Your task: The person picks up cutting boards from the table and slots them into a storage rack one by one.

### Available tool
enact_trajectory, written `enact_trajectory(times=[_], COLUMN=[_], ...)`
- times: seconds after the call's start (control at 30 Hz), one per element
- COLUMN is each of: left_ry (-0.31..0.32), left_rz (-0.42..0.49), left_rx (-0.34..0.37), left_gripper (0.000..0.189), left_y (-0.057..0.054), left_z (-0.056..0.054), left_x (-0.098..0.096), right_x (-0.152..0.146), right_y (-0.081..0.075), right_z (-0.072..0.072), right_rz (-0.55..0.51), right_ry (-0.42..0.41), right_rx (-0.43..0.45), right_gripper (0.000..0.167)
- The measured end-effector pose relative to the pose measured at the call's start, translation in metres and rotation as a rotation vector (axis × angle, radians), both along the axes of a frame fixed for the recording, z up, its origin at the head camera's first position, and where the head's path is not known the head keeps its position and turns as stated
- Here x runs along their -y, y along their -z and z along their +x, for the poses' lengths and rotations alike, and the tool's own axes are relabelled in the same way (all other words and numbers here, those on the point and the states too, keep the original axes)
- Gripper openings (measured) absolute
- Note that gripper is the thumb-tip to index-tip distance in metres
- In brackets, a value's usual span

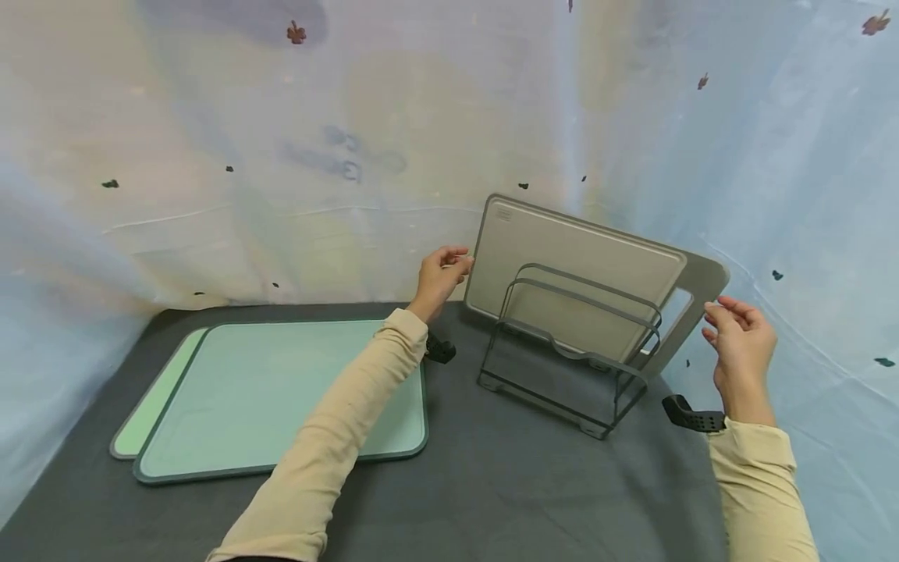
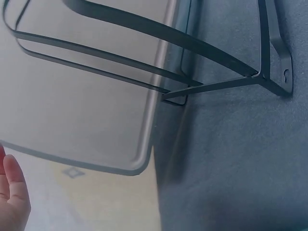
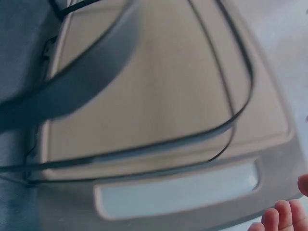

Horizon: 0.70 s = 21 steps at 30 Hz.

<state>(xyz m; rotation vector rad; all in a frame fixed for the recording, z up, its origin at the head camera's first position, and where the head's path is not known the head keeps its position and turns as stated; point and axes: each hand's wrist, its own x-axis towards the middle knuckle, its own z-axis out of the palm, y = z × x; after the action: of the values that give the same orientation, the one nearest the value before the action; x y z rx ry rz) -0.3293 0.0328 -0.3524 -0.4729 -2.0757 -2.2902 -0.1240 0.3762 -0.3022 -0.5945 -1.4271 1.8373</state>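
A grey-beige cutting board [image 1: 576, 234] with a slot handle at its right end stands on its long edge, leaning back, behind the loops of a dark wire rack [image 1: 583, 356]. At the board's left edge is my left hand [image 1: 442, 277], fingers loosely bent; in the left wrist view its fingertips [image 2: 13, 168] are right at that edge. My right hand [image 1: 743, 347] is beside the handle end, thumb and fingers apart. The right wrist view shows its fingers [image 3: 285, 211] close by the handle's outer edge. Neither hand grips the board.
On the left of the dark table [image 1: 492, 484] lies a pale teal board [image 1: 267, 390], overlapping a light green board [image 1: 151, 406]. My left forearm reaches across the teal one. A patterned curtain [image 1: 393, 156] hangs close behind the table.
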Motion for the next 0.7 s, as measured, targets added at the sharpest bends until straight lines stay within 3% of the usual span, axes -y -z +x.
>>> enact_trajectory(times=[0.2,0.47,0.7], left_ry=[0.038,0.134,0.148], left_rz=[0.012,-0.062,-0.094], left_rx=[-0.029,-0.055,-0.059], left_gripper=[0.022,0.028,0.033], left_y=[-0.014,-0.027,-0.036], left_z=[0.010,0.019,0.027], left_x=[0.015,0.032,0.055], right_x=[0.017,0.042,0.064], right_y=[-0.018,-0.032,-0.039], right_z=[0.003,-0.002,-0.008], right_rz=[0.031,0.132,0.163], right_ry=[-0.099,-0.254,-0.401], right_rx=[-0.113,-0.149,-0.196], right_gripper=[0.018,0.027,0.020])
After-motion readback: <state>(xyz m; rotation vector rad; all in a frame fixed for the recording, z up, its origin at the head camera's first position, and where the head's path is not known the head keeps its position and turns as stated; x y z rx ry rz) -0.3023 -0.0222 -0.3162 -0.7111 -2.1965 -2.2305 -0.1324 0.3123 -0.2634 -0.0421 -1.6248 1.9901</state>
